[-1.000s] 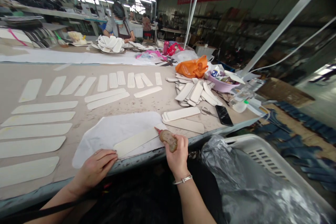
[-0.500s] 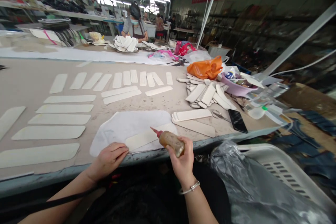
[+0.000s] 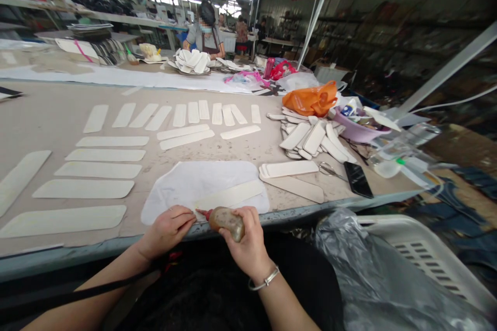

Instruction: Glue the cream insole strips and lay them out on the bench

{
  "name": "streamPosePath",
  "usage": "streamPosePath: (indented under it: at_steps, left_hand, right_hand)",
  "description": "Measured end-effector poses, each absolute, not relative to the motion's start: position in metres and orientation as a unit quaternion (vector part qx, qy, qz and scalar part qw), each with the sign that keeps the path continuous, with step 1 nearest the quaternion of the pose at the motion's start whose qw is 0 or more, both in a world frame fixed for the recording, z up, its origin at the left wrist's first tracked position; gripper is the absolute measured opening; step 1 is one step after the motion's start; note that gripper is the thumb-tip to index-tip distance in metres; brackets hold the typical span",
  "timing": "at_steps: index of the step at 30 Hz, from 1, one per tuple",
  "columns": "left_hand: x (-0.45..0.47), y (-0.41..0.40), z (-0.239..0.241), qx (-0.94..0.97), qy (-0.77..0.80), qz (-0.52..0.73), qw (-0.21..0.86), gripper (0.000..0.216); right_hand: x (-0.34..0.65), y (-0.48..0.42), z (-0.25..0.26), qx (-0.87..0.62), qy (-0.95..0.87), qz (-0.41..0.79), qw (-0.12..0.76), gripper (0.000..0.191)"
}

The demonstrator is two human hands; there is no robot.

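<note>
My right hand (image 3: 250, 243) grips a squeeze bottle (image 3: 228, 221) of brownish liquid, tilted on its side with its red nozzle pointing left. The tip is at the left end of a pale, flat strip (image 3: 233, 194), close to my left fingers. That strip lies on a white cloth (image 3: 171, 183) at the table's front edge. My left hand (image 3: 169, 230) is closed, thumb and fingertips pinched at the strip's left end; the exact contact is partly hidden.
Pale strips (image 3: 99, 168) lie in rows on the left and middle of the table. Right stand a heap of strips (image 3: 306, 137), an orange bag (image 3: 310, 99), scissors (image 3: 330, 169) and a phone (image 3: 357, 179). A white basket (image 3: 419, 253) stands below. Across the table a person works.
The bottle has moved left and down, bringing its nozzle from the middle of the strip to the left end near my left fingers. The view has shifted slightly.
</note>
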State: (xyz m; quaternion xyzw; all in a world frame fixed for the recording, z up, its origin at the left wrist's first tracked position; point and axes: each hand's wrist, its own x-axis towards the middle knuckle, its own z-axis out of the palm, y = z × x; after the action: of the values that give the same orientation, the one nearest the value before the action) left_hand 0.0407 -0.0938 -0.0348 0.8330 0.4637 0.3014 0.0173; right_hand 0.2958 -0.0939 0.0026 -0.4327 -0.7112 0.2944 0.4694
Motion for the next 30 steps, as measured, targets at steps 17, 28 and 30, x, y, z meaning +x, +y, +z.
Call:
streamPosePath:
  at_steps: [17, 28, 30]
  left_hand:
    - [0.039, -0.092, -0.037, 0.83, 0.463, 0.311, 0.011, 0.014]
    - [0.038, -0.09, -0.04, 0.834, 0.454, 0.314, 0.0, 0.012]
    - [0.038, -0.09, -0.04, 0.833, 0.455, 0.315, 0.003, 0.013]
  right_hand:
    - [0.355, -0.089, 0.012, -0.539, -0.683, 0.197, 0.451, 0.034]
    - [0.382, -0.077, 0.002, -0.598, -0.656, 0.032, 0.459, 0.032]
    - [0.376, -0.078, 0.003, -0.575, -0.658, 0.054, 0.484, 0.032]
